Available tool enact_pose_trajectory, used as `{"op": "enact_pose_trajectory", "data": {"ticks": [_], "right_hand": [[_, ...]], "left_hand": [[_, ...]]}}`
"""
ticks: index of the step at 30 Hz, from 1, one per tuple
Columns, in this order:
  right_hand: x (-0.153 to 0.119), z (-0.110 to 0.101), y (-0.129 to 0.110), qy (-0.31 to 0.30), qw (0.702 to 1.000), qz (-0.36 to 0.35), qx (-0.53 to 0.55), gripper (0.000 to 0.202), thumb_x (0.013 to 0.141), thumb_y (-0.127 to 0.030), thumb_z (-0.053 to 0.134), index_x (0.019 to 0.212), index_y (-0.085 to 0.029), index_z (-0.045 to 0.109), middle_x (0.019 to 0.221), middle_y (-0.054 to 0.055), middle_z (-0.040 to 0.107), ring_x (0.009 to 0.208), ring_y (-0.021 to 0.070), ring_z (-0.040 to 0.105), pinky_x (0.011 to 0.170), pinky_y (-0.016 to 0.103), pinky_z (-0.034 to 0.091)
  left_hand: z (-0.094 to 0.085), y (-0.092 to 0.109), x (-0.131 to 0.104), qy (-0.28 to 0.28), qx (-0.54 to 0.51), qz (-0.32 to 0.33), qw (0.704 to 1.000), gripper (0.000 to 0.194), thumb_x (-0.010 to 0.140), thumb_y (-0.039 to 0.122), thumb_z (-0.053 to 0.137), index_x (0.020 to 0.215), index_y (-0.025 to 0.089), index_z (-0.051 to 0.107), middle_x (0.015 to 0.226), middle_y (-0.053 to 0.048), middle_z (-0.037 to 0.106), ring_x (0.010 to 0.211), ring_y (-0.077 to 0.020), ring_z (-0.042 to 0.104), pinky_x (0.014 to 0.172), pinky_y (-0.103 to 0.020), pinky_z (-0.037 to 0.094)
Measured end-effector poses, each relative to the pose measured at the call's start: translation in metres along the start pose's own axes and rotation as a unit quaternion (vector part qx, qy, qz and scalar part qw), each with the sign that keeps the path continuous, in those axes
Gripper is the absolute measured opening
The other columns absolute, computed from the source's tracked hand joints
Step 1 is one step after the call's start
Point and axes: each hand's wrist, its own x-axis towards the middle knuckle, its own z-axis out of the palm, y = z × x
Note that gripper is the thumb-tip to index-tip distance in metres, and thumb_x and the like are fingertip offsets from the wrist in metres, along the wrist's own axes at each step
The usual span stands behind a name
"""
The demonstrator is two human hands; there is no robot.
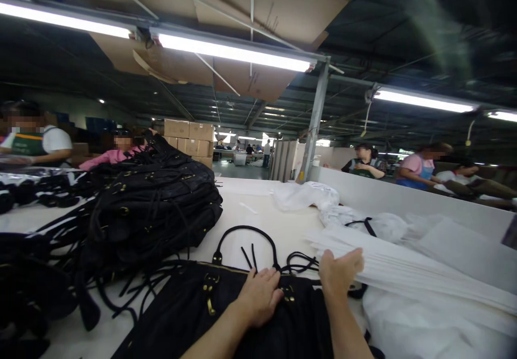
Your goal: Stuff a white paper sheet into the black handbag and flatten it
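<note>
Black handbag [226,310], near worktop edge: your left hand [258,294] rests flat, ungripping; right hand [339,273] grasps white sheets [424,278]; lift one next.

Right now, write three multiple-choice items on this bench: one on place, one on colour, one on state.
1. Where does the left hand rest?
A. on the black leather handbag
B. on a cardboard box
C. on the partition
2. What colour is the stack of folded paper sheets under the right hand?
A. black
B. white
C. pink
3. How are the black bags in the pile?
A. hung
B. boxed
C. heaped loose

Key: A, its palm lies by the brass handle fittings; B, the sheets are plain white; C, they lie heaped on the tabletop.
</note>
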Motion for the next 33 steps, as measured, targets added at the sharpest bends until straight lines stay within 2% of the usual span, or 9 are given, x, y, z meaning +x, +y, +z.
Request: {"op": "enact_pose_trajectory", "data": {"ticks": [2,3,7,10,14,18,24,29,33], "right_hand": [[0.0,-0.002,-0.016,0.022,0.988,-0.133,-0.076,0.057,0.08,-0.037,0.045,0.132,-0.013,0.044,0.146,0.019,0.039,0.139,0.0344,0.033,0.113,0.052,0.032],[-0.002,0.0,-0.022,-0.004,0.978,-0.18,-0.107,0.051,0.082,-0.037,0.041,0.126,-0.013,0.051,0.141,0.018,0.046,0.136,0.0331,0.039,0.113,0.05,0.032],[-0.029,0.029,-0.017,-0.289,0.894,-0.247,-0.237,0.04,0.088,-0.038,0.035,0.105,-0.018,0.066,0.108,0.01,0.071,0.103,0.0245,0.064,0.097,0.038,0.047],[-0.046,0.048,0.003,-0.383,0.836,-0.255,-0.299,0.033,0.087,-0.026,0.039,0.099,-0.02,0.069,0.105,0.006,0.073,0.102,0.0196,0.065,0.095,0.029,0.046],[-0.038,0.056,0.012,-0.355,0.815,-0.229,-0.398,0.038,0.089,-0.014,0.033,0.104,-0.014,0.068,0.111,0.013,0.071,0.108,0.0231,0.064,0.097,0.033,0.043],[-0.023,0.069,-0.004,-0.347,0.779,-0.206,-0.479,0.033,0.091,-0.013,0.037,0.099,-0.014,0.069,0.106,0.015,0.071,0.107,0.0253,0.064,0.093,0.034,0.043],[-0.054,0.118,-0.001,-0.388,0.737,-0.155,-0.531,0.023,0.086,-0.035,0.062,0.091,-0.014,0.069,0.105,0.017,0.071,0.105,0.0295,0.065,0.088,0.038,0.047],[-0.063,0.137,0.011,-0.394,0.753,-0.073,-0.522,0.022,0.085,-0.025,0.069,0.102,-0.012,0.064,0.112,0.01,0.067,0.105,0.023,0.063,0.092,0.043,0.051],[-0.035,0.124,0.002,-0.424,0.785,0.002,-0.452,0.016,0.094,-0.028,0.06,0.096,-0.013,0.064,0.089,0.002,0.068,0.077,0.0134,0.067,0.071,0.031,0.058]], "left_hand": [[0.003,0.005,-0.002,-0.001,-0.009,0.004,1.0,0.048,0.1,0.037,0.031,0.144,0.023,0.041,0.151,-0.008,0.043,0.139,-0.025,0.037,0.117,-0.053,0.023],[0.002,0.005,-0.003,0.0,-0.01,0.004,1.0,0.047,0.1,0.036,0.032,0.143,0.024,0.042,0.15,-0.006,0.044,0.139,-0.0243,0.038,0.117,-0.052,0.024],[-0.01,-0.007,-0.01,0.032,0.01,-0.039,0.999,0.035,0.096,0.031,0.04,0.124,0.023,0.06,0.131,-0.007,0.061,0.123,-0.025,0.053,0.11,-0.044,0.035],[-0.022,-0.028,-0.018,0.076,0.038,-0.131,0.988,0.03,0.093,0.021,0.04,0.103,0.014,0.068,0.11,-0.015,0.065,0.107,-0.0296,0.058,0.097,-0.046,0.044],[-0.025,-0.045,-0.025,0.088,0.047,-0.16,0.982,0.025,0.089,0.019,0.046,0.098,0.015,0.069,0.109,-0.014,0.064,0.108,-0.03,0.056,0.094,-0.043,0.044],[-0.02,-0.041,-0.026,0.08,0.042,-0.138,0.986,0.027,0.09,0.017,0.044,0.1,0.015,0.069,0.108,-0.015,0.065,0.108,-0.0308,0.057,0.097,-0.046,0.043],[-0.02,-0.043,-0.027,0.095,0.013,-0.158,0.983,0.039,0.086,0.003,0.033,0.11,0.016,0.062,0.11,-0.011,0.066,0.107,-0.0262,0.06,0.095,-0.04,0.045],[-0.022,-0.046,-0.026,0.099,0.017,-0.179,0.979,0.037,0.084,0.003,0.035,0.111,0.014,0.058,0.109,-0.012,0.066,0.101,-0.0269,0.062,0.09,-0.039,0.047],[-0.016,-0.032,-0.021,0.091,0.025,-0.136,0.986,0.03,0.093,0.019,0.036,0.107,0.013,0.062,0.109,-0.015,0.066,0.107,-0.0315,0.058,0.098,-0.048,0.041]]}}
